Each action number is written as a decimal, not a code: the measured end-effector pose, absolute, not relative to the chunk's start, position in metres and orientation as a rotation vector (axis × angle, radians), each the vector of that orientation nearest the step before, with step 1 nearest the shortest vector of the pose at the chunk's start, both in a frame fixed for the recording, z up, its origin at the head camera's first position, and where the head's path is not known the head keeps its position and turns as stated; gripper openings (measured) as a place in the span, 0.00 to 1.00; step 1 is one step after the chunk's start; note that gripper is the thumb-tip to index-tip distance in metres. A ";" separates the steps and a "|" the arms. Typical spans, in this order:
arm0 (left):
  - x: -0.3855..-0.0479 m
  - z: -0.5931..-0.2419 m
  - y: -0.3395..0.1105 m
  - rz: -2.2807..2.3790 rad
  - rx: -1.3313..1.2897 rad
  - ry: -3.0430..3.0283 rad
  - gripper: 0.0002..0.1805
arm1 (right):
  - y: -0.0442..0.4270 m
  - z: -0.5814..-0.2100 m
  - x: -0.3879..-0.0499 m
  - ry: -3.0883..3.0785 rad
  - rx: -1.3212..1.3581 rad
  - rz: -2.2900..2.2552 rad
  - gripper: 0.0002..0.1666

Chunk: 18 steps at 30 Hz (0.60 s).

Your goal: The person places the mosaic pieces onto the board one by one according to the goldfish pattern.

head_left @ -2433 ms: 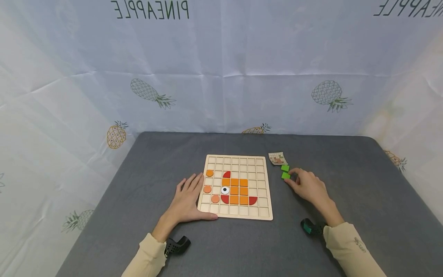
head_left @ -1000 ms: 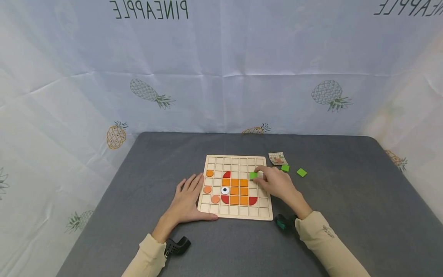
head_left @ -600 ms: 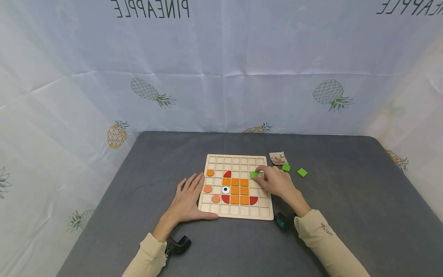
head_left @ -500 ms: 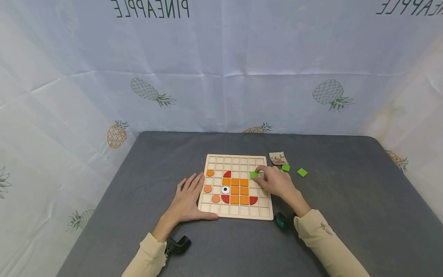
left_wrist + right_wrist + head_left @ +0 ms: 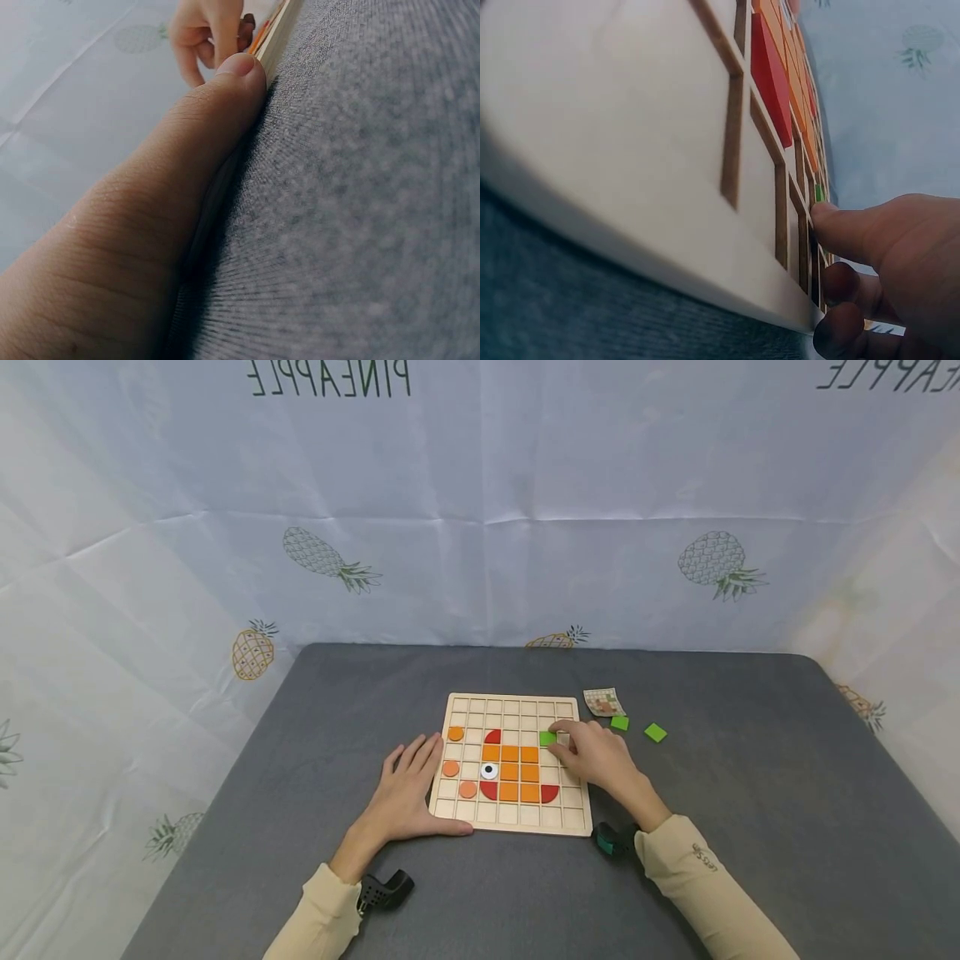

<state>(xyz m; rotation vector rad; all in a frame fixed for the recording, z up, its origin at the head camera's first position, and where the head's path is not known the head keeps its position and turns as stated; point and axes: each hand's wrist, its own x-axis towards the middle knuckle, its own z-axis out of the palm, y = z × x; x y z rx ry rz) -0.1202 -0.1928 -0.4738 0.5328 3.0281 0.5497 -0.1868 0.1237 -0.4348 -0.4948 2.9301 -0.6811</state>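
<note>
A light wooden grid board (image 5: 564,818) lies on the table in the head view. Several orange square tiles (image 5: 509,772), red quarter-round tiles (image 5: 549,793), orange discs (image 5: 468,789) and a white eye disc (image 5: 489,771) sit in its cells. My left hand (image 5: 397,802) rests against the board's left side and near corner, fingers straight, thumb along the near edge. With thumb and forefinger, my right hand (image 5: 600,758) pinches a green square tile (image 5: 547,738) on the board's right part, up and right of the orange tiles. In the right wrist view the green tile (image 5: 818,193) shows beside the thumb.
Right of the board, a green tile (image 5: 619,723) lies by a small printed card (image 5: 603,702). Farther right is another green tile (image 5: 656,732). The grey-covered table (image 5: 510,893) ends at a pineapple-print curtain (image 5: 480,468).
My right hand has carried a green tile left from beside the card onto the board, then shifted it slightly left. My left hand has stayed at the board's edge.
</note>
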 end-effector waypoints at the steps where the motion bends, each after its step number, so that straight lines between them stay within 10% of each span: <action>1: -0.120 -0.474 -0.193 0.550 0.534 3.028 0.76 | 0.124 -0.435 -0.187 2.929 -0.493 -0.681 0.22; 18: -0.120 -0.474 -0.193 0.547 0.541 3.034 0.76 | 0.129 -0.436 -0.186 2.941 -0.513 -0.721 0.23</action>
